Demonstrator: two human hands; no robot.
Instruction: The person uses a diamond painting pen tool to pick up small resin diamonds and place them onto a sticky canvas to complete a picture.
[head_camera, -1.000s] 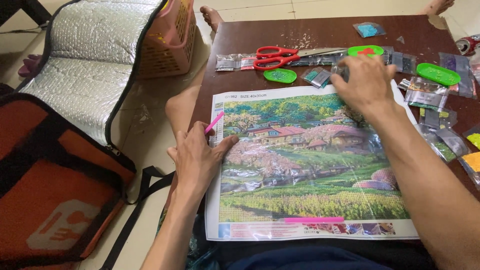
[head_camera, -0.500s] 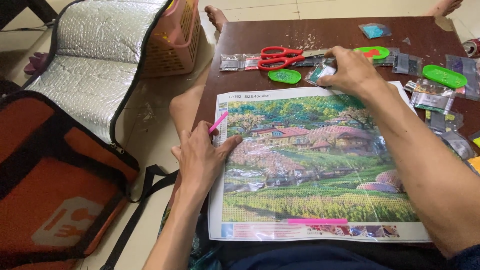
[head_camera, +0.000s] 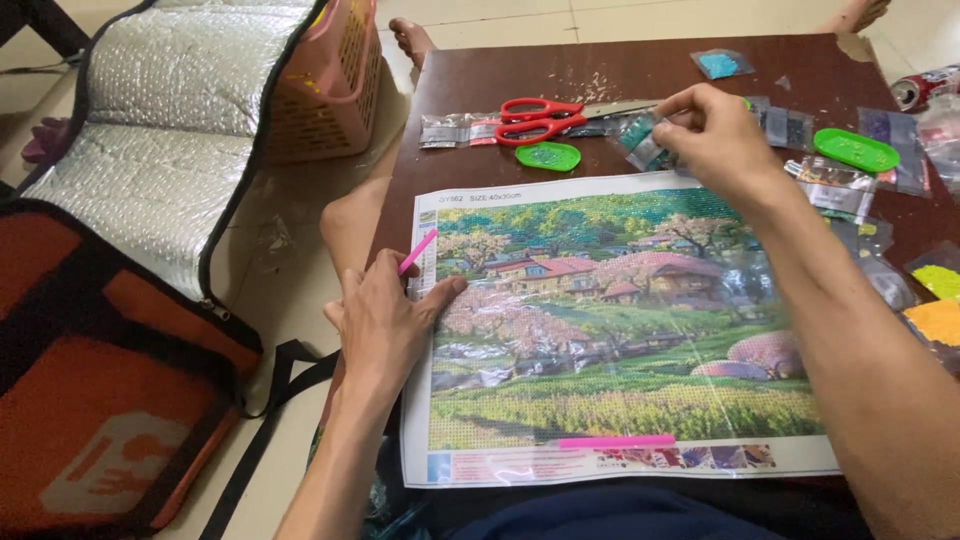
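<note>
**Two hands at a bead picture**

A landscape picture (head_camera: 620, 320) lies flat along the near edge of the dark tabletop (head_camera: 620, 70). The left hand (head_camera: 385, 320) rests on the picture's left edge, gripping a pink pen (head_camera: 417, 252). The right hand (head_camera: 715, 135), near the far edge, pinches a small bead packet (head_camera: 640, 138). Red scissors (head_camera: 535, 120) and a green tray (head_camera: 548, 156) lie just left of it.

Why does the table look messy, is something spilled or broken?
Small pale specks lie scattered on the brown table above the red scissors, like spilled bits. A crushed can lies on its side at the far right edge. The table's far corner looks chipped.
</note>
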